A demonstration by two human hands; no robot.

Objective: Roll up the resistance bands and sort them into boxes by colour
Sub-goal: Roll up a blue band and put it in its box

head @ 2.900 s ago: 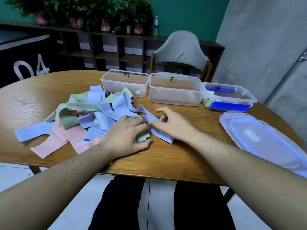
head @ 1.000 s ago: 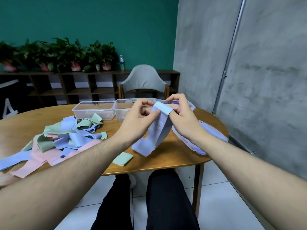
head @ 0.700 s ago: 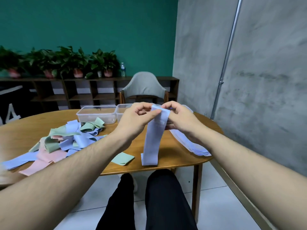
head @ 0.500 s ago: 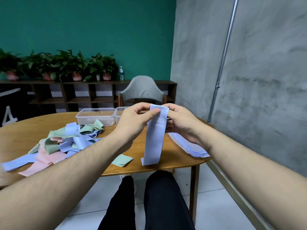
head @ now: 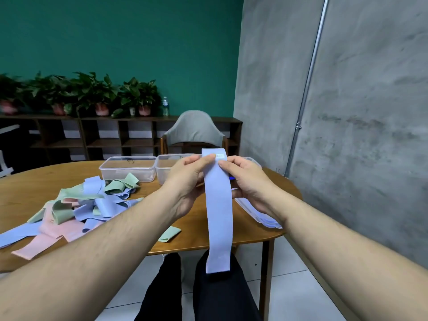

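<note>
Heap of loose bands [head: 76,205], blue, green, pink, on bench [head: 30,181] at left; some ends cut off by frame edge. Single green band [head: 169,234] near front edge. Two clear boxes [head: 127,167] at back, second partly hidden behind left hand [head: 187,181]. Left grip pinches top of blue band [head: 218,205]; right hand [head: 247,179] pinches opposite edge. Band hangs straight, unrolled, lower end over lap. Small white label near top, unreadable. Third box hidden behind right hand; lids [head: 257,212] partly hidden under right wrist.
</note>
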